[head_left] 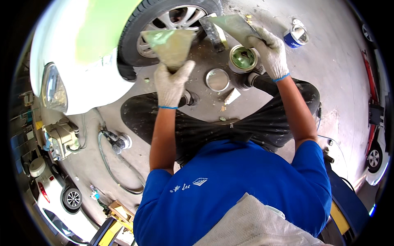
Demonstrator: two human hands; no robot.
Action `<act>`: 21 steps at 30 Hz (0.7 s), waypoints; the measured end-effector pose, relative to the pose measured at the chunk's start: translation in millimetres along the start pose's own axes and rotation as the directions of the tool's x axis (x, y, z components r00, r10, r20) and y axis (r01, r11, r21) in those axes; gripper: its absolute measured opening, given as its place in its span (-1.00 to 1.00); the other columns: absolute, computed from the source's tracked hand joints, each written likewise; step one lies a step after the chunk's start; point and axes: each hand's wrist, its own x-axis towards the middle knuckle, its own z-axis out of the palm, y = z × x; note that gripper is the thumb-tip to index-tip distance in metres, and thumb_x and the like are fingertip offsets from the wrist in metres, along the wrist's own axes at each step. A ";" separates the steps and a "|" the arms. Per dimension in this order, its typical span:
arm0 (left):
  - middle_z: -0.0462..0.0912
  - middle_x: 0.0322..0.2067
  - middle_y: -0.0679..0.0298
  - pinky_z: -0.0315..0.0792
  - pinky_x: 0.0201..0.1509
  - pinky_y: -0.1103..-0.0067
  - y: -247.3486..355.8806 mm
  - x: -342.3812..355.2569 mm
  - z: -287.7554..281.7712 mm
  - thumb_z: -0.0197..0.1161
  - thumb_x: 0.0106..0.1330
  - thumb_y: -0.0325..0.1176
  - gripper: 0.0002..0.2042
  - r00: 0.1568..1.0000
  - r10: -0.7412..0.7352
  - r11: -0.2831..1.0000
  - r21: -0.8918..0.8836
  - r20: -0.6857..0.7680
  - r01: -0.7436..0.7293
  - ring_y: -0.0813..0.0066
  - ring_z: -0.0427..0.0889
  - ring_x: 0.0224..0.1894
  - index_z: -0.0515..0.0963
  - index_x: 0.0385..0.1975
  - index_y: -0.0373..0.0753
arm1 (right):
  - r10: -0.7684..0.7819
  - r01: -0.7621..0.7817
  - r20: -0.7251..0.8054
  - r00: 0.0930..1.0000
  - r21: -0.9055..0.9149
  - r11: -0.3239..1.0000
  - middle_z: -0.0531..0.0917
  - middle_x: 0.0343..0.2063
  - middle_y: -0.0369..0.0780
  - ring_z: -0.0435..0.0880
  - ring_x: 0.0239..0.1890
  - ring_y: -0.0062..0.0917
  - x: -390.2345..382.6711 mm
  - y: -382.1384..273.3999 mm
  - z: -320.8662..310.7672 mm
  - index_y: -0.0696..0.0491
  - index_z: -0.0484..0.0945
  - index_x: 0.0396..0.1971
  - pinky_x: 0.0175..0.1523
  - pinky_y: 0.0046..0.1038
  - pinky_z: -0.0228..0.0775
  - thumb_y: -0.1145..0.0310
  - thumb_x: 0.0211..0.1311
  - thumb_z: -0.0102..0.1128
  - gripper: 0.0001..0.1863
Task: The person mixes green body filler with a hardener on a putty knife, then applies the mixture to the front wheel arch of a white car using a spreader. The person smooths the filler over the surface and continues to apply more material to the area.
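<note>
My left hand [170,88], in a white knit glove with a blue cuff, is closed on a putty spreader [169,45]. Its wide blade points away from me and is smeared with pale yellow-green filler. The gloved right hand [271,53] grips a flat, wide plate-like spreader [234,28], greenish grey, reaching up and left. Both tools are apart from each other. Ahead of them is a car's front wheel [172,28] under a white fender [100,78] with a green-tinted patch. Below the right tool stands an open can [234,67] with green filler inside.
A round lid [217,80] and a small white tube-like piece [232,96] lie between my feet. A dark block [213,36] is by the tyre, a blue can [293,39] farther right. At left are a sander [121,142] and its hose [102,153].
</note>
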 end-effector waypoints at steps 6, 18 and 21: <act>0.58 -0.54 0.36 0.29 -0.55 0.68 -41.2 -3.2 -22.3 0.52 0.17 -0.35 -0.75 0.997 -0.079 0.987 0.135 -0.023 0.081 0.68 0.45 -0.63 0.54 -0.39 -0.29 | 0.202 -0.174 0.068 0.977 -0.294 0.940 0.75 -0.22 -0.18 0.65 -0.21 -0.62 39.3 112.3 -14.5 0.22 0.60 0.08 -0.06 -0.51 0.53 0.39 0.27 0.21 -0.59; 0.69 -0.50 0.28 0.45 -0.41 0.66 -63.4 20.4 -13.9 0.56 0.09 -0.29 -0.63 0.960 -0.272 0.937 0.208 -0.062 0.279 0.65 0.58 -0.52 0.60 -0.26 -0.43 | 0.539 -0.043 0.259 0.802 -0.874 0.484 0.72 -0.11 -0.05 0.69 -0.02 -0.10 26.8 280.4 18.2 -0.07 0.73 -0.11 0.11 -0.14 0.53 0.36 0.16 0.10 -0.67; 0.69 -0.51 0.30 0.46 -0.41 0.65 -70.6 25.1 -13.0 0.57 0.09 -0.28 -0.64 0.974 -0.223 0.954 0.199 -0.041 0.226 0.65 0.58 -0.52 0.61 -0.29 -0.42 | 0.531 0.093 0.337 0.777 -0.897 0.433 0.73 -0.14 -0.05 0.70 -0.05 -0.10 27.1 287.1 32.1 -0.03 0.73 -0.17 0.05 -0.11 0.55 0.37 0.20 0.09 -0.72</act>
